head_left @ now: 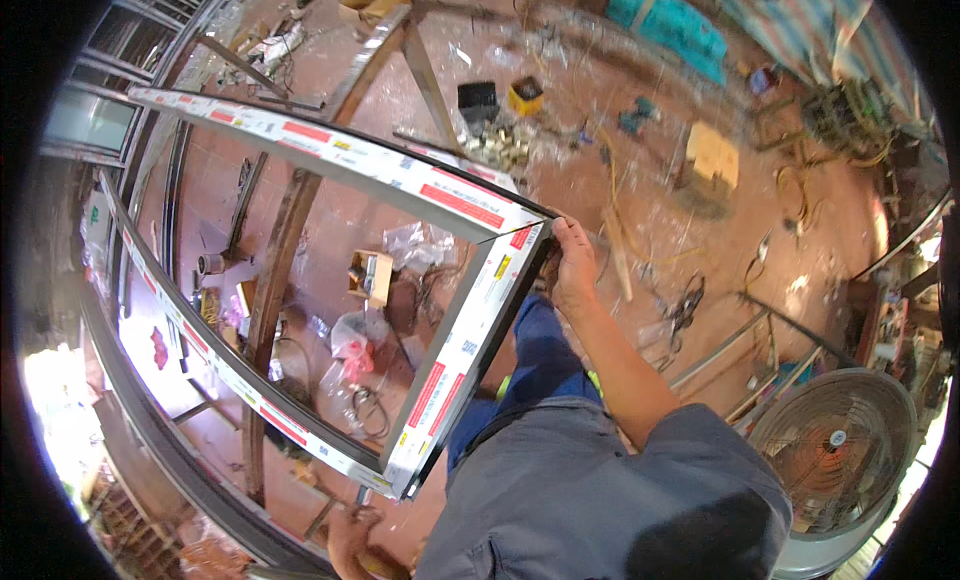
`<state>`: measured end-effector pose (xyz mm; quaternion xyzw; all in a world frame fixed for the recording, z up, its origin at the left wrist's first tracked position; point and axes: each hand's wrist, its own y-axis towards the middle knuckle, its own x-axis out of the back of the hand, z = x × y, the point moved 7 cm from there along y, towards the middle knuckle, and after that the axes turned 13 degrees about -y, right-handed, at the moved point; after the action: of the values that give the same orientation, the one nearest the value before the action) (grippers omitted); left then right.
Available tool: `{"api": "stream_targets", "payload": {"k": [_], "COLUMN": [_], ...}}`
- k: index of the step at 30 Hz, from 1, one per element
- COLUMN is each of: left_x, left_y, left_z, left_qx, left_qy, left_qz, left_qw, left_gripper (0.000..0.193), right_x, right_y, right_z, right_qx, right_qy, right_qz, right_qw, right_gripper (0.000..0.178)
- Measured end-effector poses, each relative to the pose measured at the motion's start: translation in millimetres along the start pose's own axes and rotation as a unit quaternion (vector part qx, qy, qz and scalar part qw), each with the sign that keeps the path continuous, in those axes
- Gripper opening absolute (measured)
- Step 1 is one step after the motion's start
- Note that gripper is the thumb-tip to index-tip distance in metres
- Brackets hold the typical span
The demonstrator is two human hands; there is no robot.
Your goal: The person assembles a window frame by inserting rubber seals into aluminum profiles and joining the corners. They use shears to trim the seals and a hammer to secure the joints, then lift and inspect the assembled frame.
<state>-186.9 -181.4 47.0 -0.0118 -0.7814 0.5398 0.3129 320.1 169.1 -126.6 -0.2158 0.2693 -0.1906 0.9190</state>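
Note:
A large rectangular metal frame (425, 405), covered in white protective film with red labels, lies across the view in front of me. My right hand (572, 258) grips its near right corner, fingers over the outer edge beside a dark mitre seam. Below the frame's near left corner is my left hand (350, 535), slightly blurred. Its fingers are partly lost against the clutter, so whether it holds anything cannot be made out. A wooden-looking brown support bar (268, 320) passes beneath the frame.
A large round floor fan (835, 440) stands at lower right. Cardboard box (372, 277), plastic bags (358, 342) and cables (685, 305) litter the red-brown floor. Farther off are a black bin (478, 100), a yellow container (525, 95), a cardboard piece (712, 155) and a teal sheet (668, 28).

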Motion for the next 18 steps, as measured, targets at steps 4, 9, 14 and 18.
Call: {"api": "stream_targets", "payload": {"k": [4,9,14,18], "left_x": [79,142,212,236], "left_y": [15,122,295,382], "left_z": [-124,-320,-475,-569], "left_qx": [-0.146,-0.28,-0.239,-0.259], "left_qy": [-0.18,-0.193,-0.264,-0.328], "left_qz": [-0.156,-0.187,-0.205,-0.086], "left_qw": [0.96,0.922,0.912,0.904], "left_gripper": [0.038,0.06,0.096,0.104], "right_x": [4,5,-36,-39], "right_y": [8,15,-2,-19], "right_z": [18,7,0,-7], "right_qx": [0.002,0.025,-0.088,0.018], "right_qy": [-0.017,-0.057,0.153,0.045], "right_qz": [0.033,0.049,0.079,0.083], "right_qw": [0.999,0.997,0.981,0.995], "right_gripper": [0.032,0.033,0.044,0.07]}}
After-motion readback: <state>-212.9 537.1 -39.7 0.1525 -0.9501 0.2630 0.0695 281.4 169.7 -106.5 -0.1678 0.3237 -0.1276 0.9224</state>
